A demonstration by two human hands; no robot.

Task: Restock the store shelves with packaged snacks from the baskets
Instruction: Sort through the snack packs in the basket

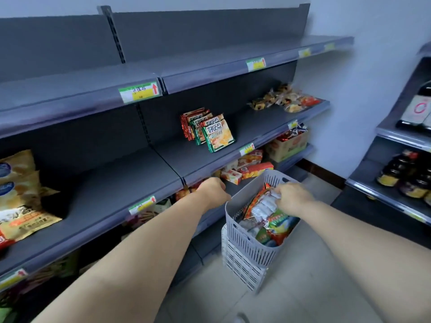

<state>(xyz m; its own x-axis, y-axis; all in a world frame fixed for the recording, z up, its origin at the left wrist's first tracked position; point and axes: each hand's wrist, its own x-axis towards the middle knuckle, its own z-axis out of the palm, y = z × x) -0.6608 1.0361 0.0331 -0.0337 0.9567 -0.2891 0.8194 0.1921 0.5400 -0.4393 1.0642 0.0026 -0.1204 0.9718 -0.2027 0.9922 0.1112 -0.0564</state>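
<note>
1. At the far left, chip bags (21, 199) lay on the middle shelf (105, 201).
2. Our left hand (213, 191) reached under that shelf's front edge, just beside orange packets (184, 194) on the shelf below. Its fingers curled out of sight, so we could not tell whether it held anything.
3. Above it, green packs (218, 135) stood leaning on the middle shelf, and boxes (255, 170) lay on the shelf beneath.
4. The grey basket (247, 241) sat on top of a white basket (242, 273) on the floor, just beside the shelves, and was full of snacks.
5. Our right hand (293, 198) was in the grey basket, with its fingers curled round a white pack (262, 207) on top of the pile.
6. Further right, pastries (282, 97) lay at the end of the middle shelf, with a carton (288, 145) below them.
7. At the far right, bottles (401, 173) stood on a separate rack.
</note>
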